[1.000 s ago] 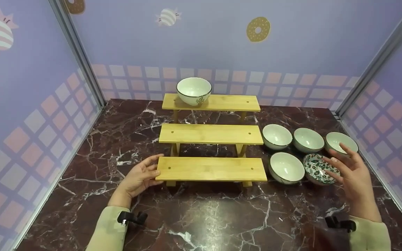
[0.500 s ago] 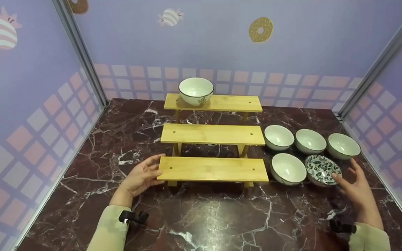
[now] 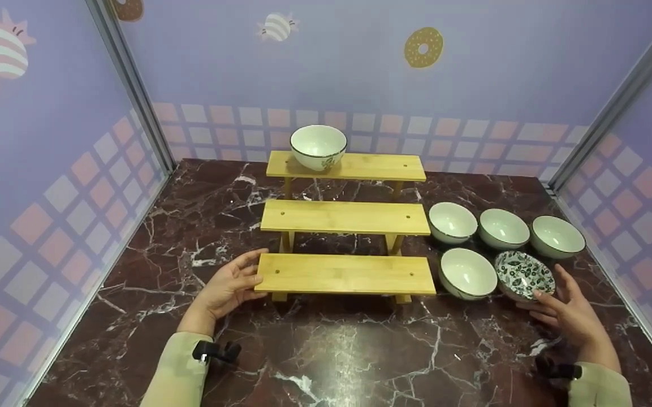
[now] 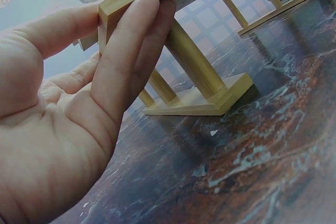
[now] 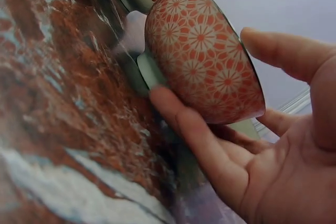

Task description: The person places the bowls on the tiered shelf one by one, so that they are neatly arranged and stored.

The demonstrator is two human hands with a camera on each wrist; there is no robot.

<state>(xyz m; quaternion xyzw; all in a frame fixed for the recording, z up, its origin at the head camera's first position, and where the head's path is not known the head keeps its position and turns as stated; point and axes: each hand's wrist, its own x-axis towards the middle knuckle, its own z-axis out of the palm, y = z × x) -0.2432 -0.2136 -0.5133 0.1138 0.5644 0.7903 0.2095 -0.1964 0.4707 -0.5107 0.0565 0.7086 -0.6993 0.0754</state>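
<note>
My left hand grips the left end of the lowest board on a three-tier wooden display rack. In the left wrist view, the thumb lies at the board's edge and fingertips reach beneath it, near a round leg. At the right, my right hand holds a small bowl with a leafy floral inside. Its outside, in the right wrist view, has a red-and-white flower pattern. The thumb is at the rim and fingers are under the side, close to the foot.
A white bowl with a dark rim stands on the top board's left part. Right of the rack, several pale bowls stand close together, one directly left of the floral bowl. Patterned walls enclose the dark marble tabletop.
My right hand has come down from above the bowls to the floral bowl's near right side and taken hold of it. The left hand keeps its grip on the rack; the view shifted slightly.
</note>
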